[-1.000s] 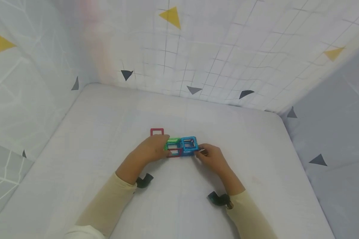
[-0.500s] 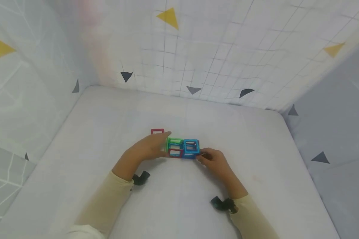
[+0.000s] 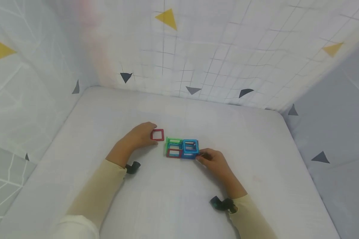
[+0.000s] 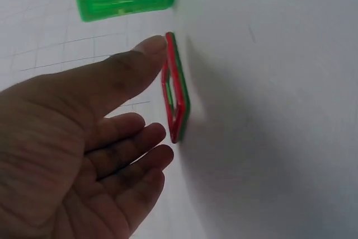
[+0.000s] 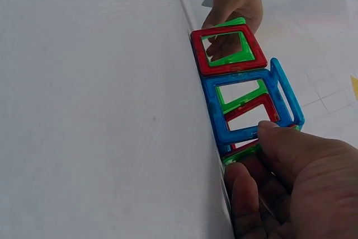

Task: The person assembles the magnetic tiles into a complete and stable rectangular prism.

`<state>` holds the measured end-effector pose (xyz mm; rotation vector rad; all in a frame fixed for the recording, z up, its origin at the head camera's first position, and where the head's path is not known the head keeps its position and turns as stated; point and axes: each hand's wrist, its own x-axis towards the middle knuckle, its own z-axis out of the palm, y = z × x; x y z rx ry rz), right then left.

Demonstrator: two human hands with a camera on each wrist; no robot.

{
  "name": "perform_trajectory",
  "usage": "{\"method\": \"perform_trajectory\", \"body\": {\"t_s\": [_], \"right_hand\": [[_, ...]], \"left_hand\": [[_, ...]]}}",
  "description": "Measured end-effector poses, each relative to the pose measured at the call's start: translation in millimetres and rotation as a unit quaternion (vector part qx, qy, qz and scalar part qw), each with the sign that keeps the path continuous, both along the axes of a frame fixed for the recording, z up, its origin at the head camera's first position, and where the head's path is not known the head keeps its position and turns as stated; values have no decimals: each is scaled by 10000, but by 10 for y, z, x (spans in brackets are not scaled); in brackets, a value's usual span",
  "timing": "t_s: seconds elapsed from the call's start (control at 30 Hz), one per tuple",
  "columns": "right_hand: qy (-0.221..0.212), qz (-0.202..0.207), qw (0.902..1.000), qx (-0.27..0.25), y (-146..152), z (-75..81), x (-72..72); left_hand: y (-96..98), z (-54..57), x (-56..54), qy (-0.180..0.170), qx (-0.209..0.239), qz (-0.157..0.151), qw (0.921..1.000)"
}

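A joined structure of square magnetic tiles stands mid-table, with a green tile point(image 3: 176, 139) at its left part and a blue tile point(image 3: 184, 146) on top at the right. My right hand point(image 3: 213, 161) holds its right end; in the right wrist view the thumb lies on the edge of a blue tile point(image 5: 211, 104), beside a red tile point(image 5: 197, 54). To the left of the structure, a loose red tile point(image 3: 163, 134) lies over a green one point(image 4: 187, 104). My left hand point(image 3: 140, 135) reaches around this pair, thumb tip right at its edge, the other fingers loosely bent.
The white table point(image 3: 167, 199) is enclosed by pale fabric walls point(image 3: 212, 49) marked with grid lines and triangles. Dark wrist devices point(image 3: 222, 203) sit by both cuffs.
My left hand has left the structure's left end and moved left and away to the loose red tile. The right hand stays at the structure's right end.
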<state>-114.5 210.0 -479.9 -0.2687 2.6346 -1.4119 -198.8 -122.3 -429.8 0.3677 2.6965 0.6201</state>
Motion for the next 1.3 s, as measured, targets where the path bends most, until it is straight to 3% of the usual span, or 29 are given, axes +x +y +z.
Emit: {"method": "perform_trajectory", "body": {"t_s": [0.3, 0.5, 0.67, 0.87, 1.3], "right_hand": [[64, -94, 9999, 101, 10, 2, 19], [55, -28, 10000, -37, 13, -13, 31], [63, -131, 9999, -37, 34, -42, 22], [70, -106, 9998, -145, 30, -31, 21], [-23, -164, 9999, 30, 16, -14, 49]], "left_hand": [[54, -103, -103, 118, -212, -169, 9996], [119, -111, -64, 260, -939, -483, 9941], [147, -24, 3, 378, -1214, -712, 9893], [113, 144, 112, 680, -1024, -809, 9891], [169, 403, 434, 848, -887, -803, 9892]]}}
